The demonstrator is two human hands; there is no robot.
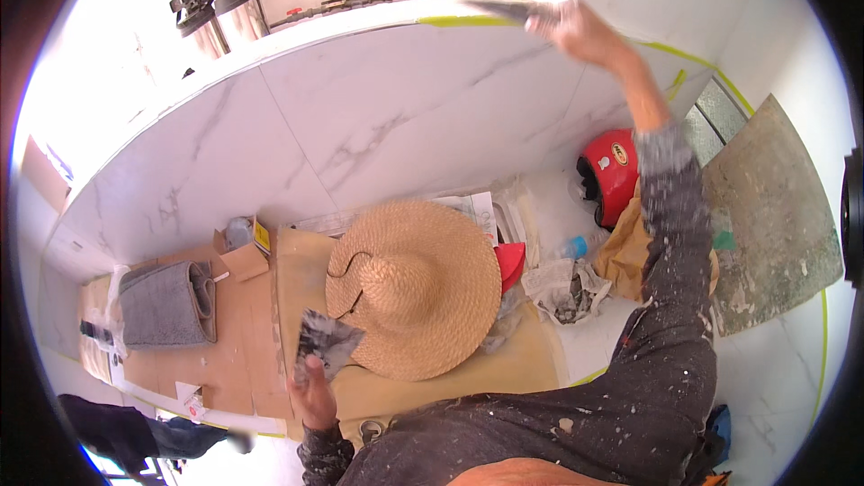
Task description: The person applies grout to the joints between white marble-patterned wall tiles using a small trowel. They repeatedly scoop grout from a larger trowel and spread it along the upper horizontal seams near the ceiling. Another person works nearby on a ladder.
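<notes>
My right hand (580, 33) is raised at the far right with its fingers closed round a putty knife (508, 10). The thin dark blade points left, along the top edge of the marbled tile wall (396, 99), close to a strip of yellow-green tape (472, 22). Low on the left, my left hand (315, 399) grips a wide scraper (328, 342). Its squarish blade is smeared with grey and white, and its handle is mostly hidden by my fingers. Just right of that blade lies a woven straw hat (423, 283).
Folded grey cloth (166, 304) and a small open carton (243, 247) lie on cardboard at left. A red helmet (612, 175), crumpled wrapping (567, 288) and a large stained board (769, 216) are at right. Metal filter canisters (241, 18) stand beyond the wall. Someone's dark-clothed limb (135, 432) shows lower left.
</notes>
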